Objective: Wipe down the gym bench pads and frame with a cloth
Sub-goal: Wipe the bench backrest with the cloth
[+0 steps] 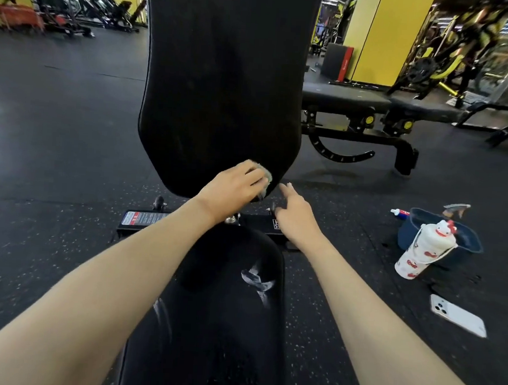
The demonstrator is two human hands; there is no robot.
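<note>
A black gym bench fills the middle of the head view. Its tall back pad stands raised, and the seat pad lies below with pale smears on it. My left hand grips a small greenish cloth against the lower right edge of the back pad. My right hand hovers just right of it, fingers stretched toward the pad's edge, holding nothing. The black frame crossbar with a warning label lies between the two pads.
On the floor to the right stand a dark blue basin, a white patterned bottle, a spray bottle, a small tube and a white phone. A second flat bench stands behind on the right.
</note>
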